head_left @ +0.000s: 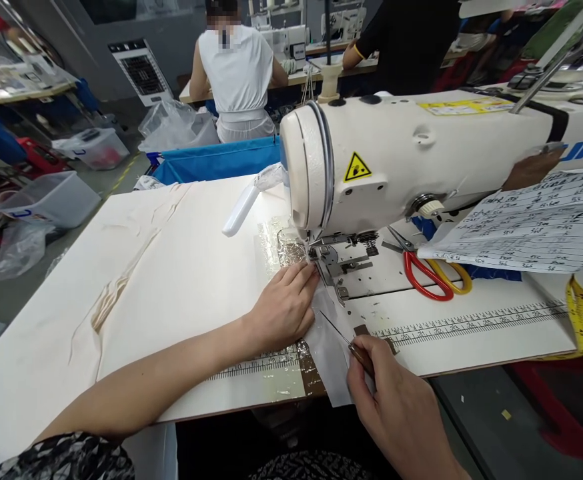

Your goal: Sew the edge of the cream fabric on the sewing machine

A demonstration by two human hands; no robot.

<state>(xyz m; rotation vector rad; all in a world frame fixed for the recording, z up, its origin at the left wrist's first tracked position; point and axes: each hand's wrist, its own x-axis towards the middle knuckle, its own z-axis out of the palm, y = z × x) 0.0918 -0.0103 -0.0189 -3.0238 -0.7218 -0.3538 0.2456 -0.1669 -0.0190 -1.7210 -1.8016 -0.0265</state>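
The left hand (287, 305) rests at the thin white fabric strip (332, 371) before the cream-white sewing machine (391, 160), its hold hard to tell, while the right hand (397, 395), apart, clasps a slim brown-handled metal awl (362, 358) over that strip.

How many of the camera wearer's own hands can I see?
2: the left hand at the white cloth near the sewing machine; the right hand holding a pointed tool.

"Sewing machine (389, 157), upper right?"
"Smooth, glossy casing."
"The awl (355, 351), lower centre?"
"Metal shaft, smooth wooden handle."
"White strip (329, 363) beside it?"
"Thin, matt, probably cloth, though it's partly covered."
"Scissors (409, 251), right?"
"Metal blades, glossy plastic handles."
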